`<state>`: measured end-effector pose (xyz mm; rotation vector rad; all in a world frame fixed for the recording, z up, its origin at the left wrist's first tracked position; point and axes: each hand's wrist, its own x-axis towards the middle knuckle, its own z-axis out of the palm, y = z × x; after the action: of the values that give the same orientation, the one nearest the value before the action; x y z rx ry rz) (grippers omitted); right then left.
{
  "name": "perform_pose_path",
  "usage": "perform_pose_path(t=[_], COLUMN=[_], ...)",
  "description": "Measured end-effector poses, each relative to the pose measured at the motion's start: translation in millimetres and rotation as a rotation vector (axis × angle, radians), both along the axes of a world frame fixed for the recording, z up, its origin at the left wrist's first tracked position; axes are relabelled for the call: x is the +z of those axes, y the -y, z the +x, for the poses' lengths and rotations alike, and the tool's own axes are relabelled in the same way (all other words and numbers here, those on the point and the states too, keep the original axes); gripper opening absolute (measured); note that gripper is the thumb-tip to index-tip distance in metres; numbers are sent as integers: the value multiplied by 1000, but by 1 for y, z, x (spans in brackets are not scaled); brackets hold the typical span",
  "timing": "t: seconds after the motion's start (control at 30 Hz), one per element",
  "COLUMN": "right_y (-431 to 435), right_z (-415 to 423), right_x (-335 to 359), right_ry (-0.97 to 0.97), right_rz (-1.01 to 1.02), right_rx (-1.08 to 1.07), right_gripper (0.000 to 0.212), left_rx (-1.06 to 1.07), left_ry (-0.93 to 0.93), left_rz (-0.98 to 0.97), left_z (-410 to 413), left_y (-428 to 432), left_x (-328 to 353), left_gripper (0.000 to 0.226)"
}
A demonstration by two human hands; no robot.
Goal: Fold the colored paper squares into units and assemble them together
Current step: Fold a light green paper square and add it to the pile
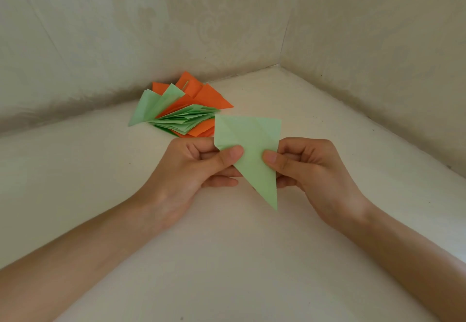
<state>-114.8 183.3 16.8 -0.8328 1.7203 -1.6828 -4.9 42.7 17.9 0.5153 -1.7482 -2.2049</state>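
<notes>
**Green folded piece held in both hands above counter; folded stock in corner**

Left side: the pale counter [75, 170] runs back to a patterned wall [100, 31]. The left forearm enters from the lower left corner, bare.

Left hand [196, 167]: raised above the counter, palm turned inward. Its thumb lies on the near face of the green folded piece [252, 142] at the left edge, with the fingers [219, 183] curled in behind. The piece is pinched there.

Behind the left hand, in the corner where the counter meets the wall: a pile of folded units [181, 112], light green ones fanned out on top and in front, orange ones beneath and behind. The pile rests on the counter, its rear edge against the wall. It lies apart from both hands.

Centre: the green folded piece is a long kite-like shape, broad end up, narrow point down toward the camera. Crease lines show across its upper part. It is clear of the counter.

Right hand [310, 167]: thumb pressed on the right edge of the piece, fingers curled behind it. Gripping the same piece, opposite the left thumb. The right forearm leaves the view at the lower right.
</notes>
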Motion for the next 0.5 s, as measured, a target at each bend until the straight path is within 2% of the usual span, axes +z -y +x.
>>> perform_pose_path(t=[0.27,0.4,0.5], right_y=[-1,0,1], right_z=[-3,-1,2], right_x=[-1,-4,-9], right_ry=[-18,-58,-129], right_rz=[15,-30,-37], right_rx=[-32,-67,-89], right_gripper=[17,14,14], left_rx=[-66,-118,-118], left_ry=[-13,1,36], left_rz=[93,-61,-182], left_z=[1,1,1], left_y=[3,2,-2], left_x=[0,0,-3], left_gripper=[32,23,29])
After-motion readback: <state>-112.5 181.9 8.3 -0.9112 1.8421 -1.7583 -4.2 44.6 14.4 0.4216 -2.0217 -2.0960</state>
